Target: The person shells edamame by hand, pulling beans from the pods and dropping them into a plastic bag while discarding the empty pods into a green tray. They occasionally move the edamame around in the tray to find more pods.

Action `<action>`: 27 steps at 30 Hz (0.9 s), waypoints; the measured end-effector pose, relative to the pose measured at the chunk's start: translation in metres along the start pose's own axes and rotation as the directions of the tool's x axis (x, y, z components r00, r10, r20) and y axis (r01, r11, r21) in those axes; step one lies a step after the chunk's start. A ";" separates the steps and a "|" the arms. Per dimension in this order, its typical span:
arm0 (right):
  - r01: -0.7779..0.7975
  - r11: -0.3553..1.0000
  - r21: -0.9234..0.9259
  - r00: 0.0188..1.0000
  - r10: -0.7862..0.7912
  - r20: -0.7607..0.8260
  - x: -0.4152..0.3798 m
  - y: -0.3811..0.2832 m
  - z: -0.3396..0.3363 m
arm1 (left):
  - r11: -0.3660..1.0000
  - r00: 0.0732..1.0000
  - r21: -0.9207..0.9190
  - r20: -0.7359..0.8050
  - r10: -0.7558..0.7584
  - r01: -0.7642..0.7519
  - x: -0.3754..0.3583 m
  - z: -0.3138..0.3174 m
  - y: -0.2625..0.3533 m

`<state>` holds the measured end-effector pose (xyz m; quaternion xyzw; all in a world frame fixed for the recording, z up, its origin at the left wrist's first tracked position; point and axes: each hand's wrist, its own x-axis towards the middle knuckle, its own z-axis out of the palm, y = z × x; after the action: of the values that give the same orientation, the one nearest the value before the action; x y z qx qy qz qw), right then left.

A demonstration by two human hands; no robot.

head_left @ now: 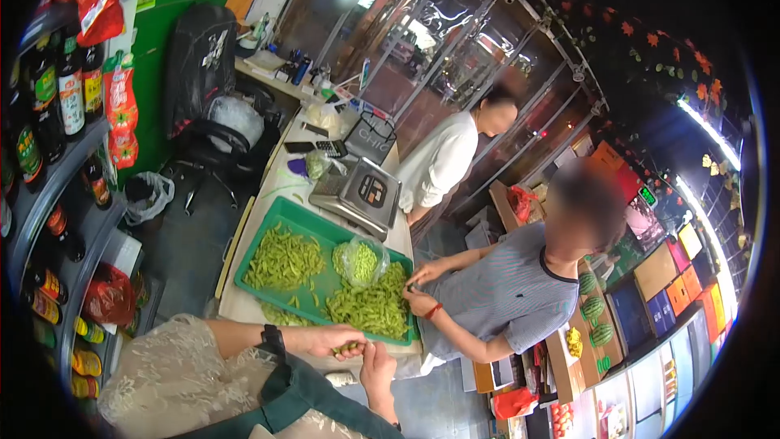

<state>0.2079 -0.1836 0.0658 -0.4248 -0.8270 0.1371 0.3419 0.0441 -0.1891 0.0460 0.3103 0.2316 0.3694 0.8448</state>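
Over the near edge of the green tray (280, 205), my left hand (331, 341) is closed around a few green edamame pods (348, 349). My right hand (378, 367) is pinched close against it at the fingertips; what it holds is too small to make out. Inside the tray lie two heaps of pods, a left heap (284, 260) and a right heap (370, 309). Between them sits a clear plastic bag of shelled green beans (360, 262). Across the tray, a co-worker's hands (422, 289) are together at its right edge.
A metal scale (357, 195) stands behind the tray on the table (264, 195). A person in white (443, 158) stands beyond it, a co-worker in grey (504, 284) at the right. Bottle shelves (69, 142) line the left; an office chair (203, 81) stands behind.
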 end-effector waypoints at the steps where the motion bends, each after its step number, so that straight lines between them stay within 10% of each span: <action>1: 0.003 1.000 -0.016 1.000 -0.003 0.019 0.000 -0.002 -0.003 | 1.000 0.999 -0.006 -0.019 -0.028 0.028 0.001 0.000 0.003; 11: -0.034 0.985 -0.168 0.998 0.042 0.044 0.010 0.021 -0.003 | 0.983 0.986 0.107 -0.088 -0.139 0.148 0.035 -0.005 0.032; 13: -0.163 0.969 -0.186 0.981 0.178 0.071 0.005 0.015 -0.003 | 0.963 0.956 0.269 -0.279 0.090 -0.012 0.039 -0.002 0.027; 27: -0.144 0.971 -0.191 0.989 0.135 -0.062 0.040 0.060 0.032 | 0.979 0.971 0.159 -0.219 -0.093 0.129 0.096 -0.053 0.043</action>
<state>0.2067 -0.1141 0.0295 -0.5164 -0.7960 0.0691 0.3080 0.0502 -0.0735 0.0228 0.3276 0.3678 0.3308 0.8050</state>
